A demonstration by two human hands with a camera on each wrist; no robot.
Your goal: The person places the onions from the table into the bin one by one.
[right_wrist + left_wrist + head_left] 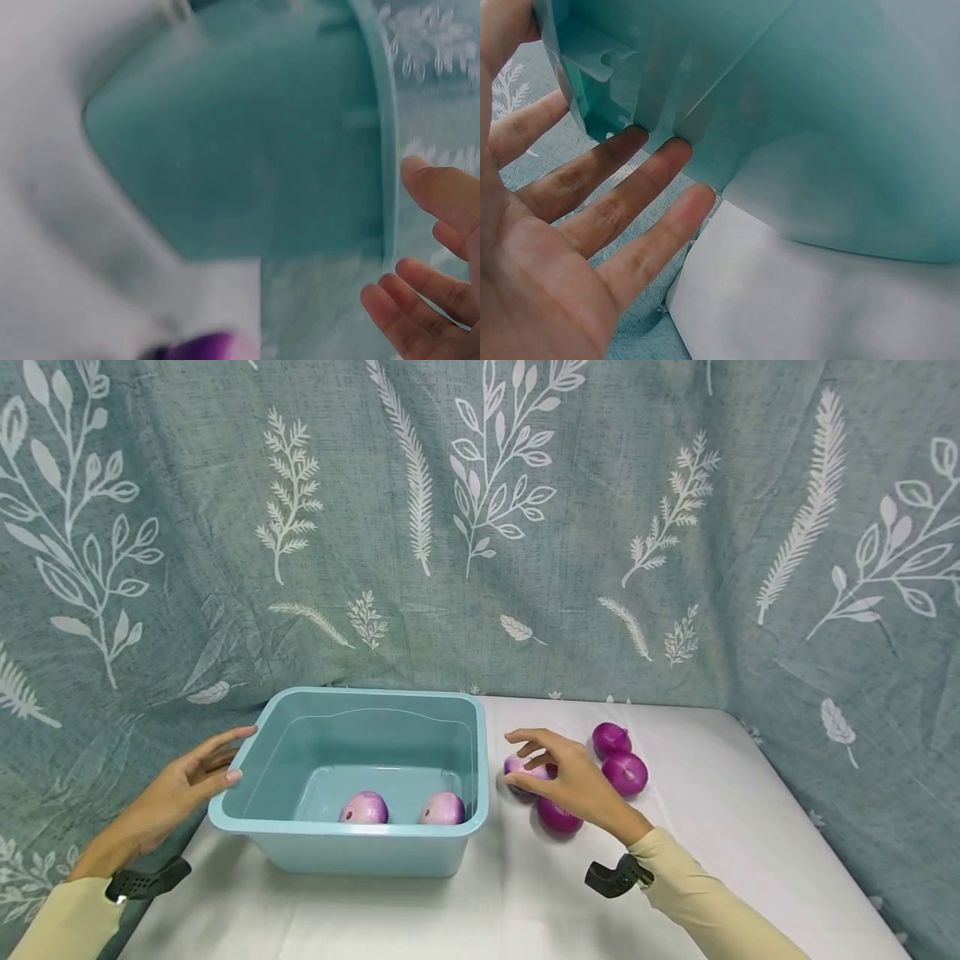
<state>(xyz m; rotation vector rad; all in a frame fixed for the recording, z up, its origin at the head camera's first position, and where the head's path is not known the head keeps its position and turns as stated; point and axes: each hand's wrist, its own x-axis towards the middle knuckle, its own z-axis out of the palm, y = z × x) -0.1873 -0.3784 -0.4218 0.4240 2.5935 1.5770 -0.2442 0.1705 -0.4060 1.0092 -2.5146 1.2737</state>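
A light blue plastic basin (348, 829) stands on the white-covered table, with two pale purple onions (365, 808) showing on its floor near the front wall. At its left rim is my left hand (176, 789), fingers spread and nearly straight; in the left wrist view its fingertips (676, 152) meet the basin's outer wall. To the right of the basin, my right hand (567, 778) hovers over a pale purple onion (513, 766), thumb and fingers apart and loosely bent. The right wrist view shows nothing between them. This hand partly hides the onions under it.
Darker purple onions lie around the right hand: one (558, 818) just below it, two more (625, 774) beyond the wrist. A patterned green-blue cloth (435, 635) hangs behind and beside the white tabletop (720, 827).
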